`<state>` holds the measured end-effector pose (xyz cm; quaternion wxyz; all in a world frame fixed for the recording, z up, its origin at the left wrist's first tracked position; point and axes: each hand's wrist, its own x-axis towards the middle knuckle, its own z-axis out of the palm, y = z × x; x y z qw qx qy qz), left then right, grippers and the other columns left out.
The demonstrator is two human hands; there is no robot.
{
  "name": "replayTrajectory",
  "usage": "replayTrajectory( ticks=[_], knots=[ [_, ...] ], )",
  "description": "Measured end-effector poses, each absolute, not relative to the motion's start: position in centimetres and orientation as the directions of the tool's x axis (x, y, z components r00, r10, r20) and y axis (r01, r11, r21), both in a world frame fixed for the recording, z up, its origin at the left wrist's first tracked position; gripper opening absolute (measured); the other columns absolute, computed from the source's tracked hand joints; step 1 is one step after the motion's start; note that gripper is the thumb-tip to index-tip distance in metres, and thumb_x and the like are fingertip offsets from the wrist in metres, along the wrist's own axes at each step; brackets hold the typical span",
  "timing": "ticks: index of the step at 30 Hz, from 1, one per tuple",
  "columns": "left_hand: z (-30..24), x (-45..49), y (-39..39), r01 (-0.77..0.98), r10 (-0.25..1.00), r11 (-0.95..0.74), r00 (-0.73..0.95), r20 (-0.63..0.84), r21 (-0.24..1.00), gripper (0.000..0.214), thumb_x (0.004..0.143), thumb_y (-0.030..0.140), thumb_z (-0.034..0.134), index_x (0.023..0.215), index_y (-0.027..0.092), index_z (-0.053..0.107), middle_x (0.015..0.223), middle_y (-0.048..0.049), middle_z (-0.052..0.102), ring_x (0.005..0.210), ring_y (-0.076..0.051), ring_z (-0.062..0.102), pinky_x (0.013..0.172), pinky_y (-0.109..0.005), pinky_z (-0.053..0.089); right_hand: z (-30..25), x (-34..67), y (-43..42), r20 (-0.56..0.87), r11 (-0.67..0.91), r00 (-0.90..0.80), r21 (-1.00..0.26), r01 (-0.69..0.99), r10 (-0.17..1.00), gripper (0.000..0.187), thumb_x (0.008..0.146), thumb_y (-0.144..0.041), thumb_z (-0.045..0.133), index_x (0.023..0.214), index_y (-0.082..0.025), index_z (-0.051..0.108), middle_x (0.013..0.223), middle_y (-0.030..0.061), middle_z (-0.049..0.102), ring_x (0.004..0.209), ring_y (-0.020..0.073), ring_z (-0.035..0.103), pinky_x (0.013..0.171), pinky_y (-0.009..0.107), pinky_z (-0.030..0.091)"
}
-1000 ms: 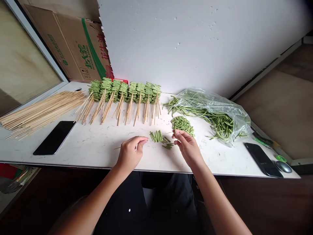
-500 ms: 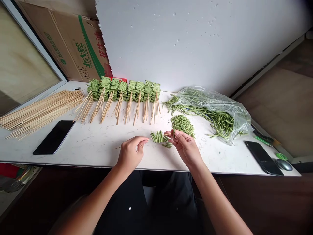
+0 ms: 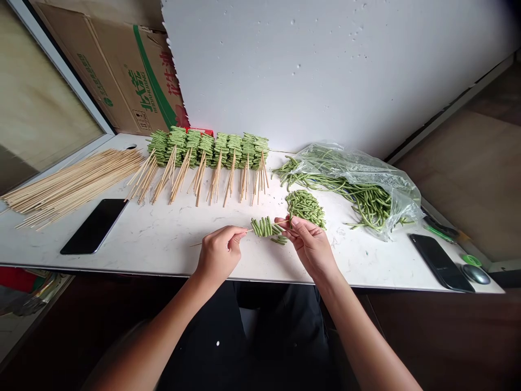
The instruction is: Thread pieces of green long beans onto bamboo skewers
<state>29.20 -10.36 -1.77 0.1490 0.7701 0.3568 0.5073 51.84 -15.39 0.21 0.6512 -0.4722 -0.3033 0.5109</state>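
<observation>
Skewer (image 3: pixel 281 221) is held to the near left of the bean pile (image 3: pixel 306 207), its shaft pinched by the left hand (image 3: pixel 221 247); a bean piece (image 3: pixel 290 218) is gripped near the tip by the right hand (image 3: pixel 311 239). Threading seems in hand; the piece probably needs to be slid toward the threaded beans (image 3: pixel 262 227). Filled skewers (image 3: pixel 234 151) are stacked beyond and left of the bean pile.

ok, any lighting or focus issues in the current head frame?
Head view, lighting: trousers nearly black, soft shadow on the table below the right hand, glints on the plastic bag; head view, focus: threaded bean pieces look fairly crisp.
</observation>
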Motion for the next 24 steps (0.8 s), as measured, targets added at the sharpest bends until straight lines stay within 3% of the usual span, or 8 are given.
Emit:
replayTrajectory(
  ticks=[8, 18, 24],
  knots=[
    [-1.8, 29.4, -10.7, 0.407, 0.652, -0.738, 0.222, 0.725, 0.539, 0.025, 0.093, 0.001, 0.056, 0.092, 0.019, 0.074, 0.090, -0.0029, 0.083, 0.080, -0.018, 0.081, 0.070, -0.026, 0.066, 0.0, 51.1, -15.6, -0.041, 0.075, 0.331, -0.940, -0.332, 0.943, 0.023, 0.085, -0.044, 0.085, 0.093, -0.023, 0.084, 0.103, 0.0094, 0.084, 0.108, 0.0257, 0.077, 0.076, 0.032, 0.062],
    [-1.8, 29.5, -10.9, 0.415, 0.629, -0.753, 0.226, 0.744, 0.511, 0.031, 0.089, -0.002, 0.051, 0.092, 0.019, 0.073, 0.087, -0.0030, 0.083, 0.077, -0.018, 0.081, 0.066, -0.024, 0.065, -0.5, 49.8, -16.2, 0.115, 0.164, 0.465, -0.984, -0.066, 0.878, 0.023, 0.093, -0.044, 0.076, 0.100, -0.024, 0.083, 0.104, 0.0084, 0.083, 0.088, 0.0239, 0.076, 0.079, 0.040, 0.061],
    [-1.6, 29.6, -11.1, 0.402, 0.645, -0.744, 0.227, 0.729, 0.534, 0.032, 0.088, -0.002, 0.051, 0.092, 0.020, 0.074, 0.086, -0.0026, 0.083, 0.078, -0.018, 0.081, 0.066, -0.025, 0.065, -0.1, 49.0, -16.6, 0.153, 0.196, 0.497, -0.980, -0.035, 0.854, 0.022, 0.093, -0.045, 0.076, 0.102, -0.026, 0.082, 0.106, 0.0079, 0.083, 0.101, 0.0292, 0.078, 0.084, 0.044, 0.062]
  ],
)
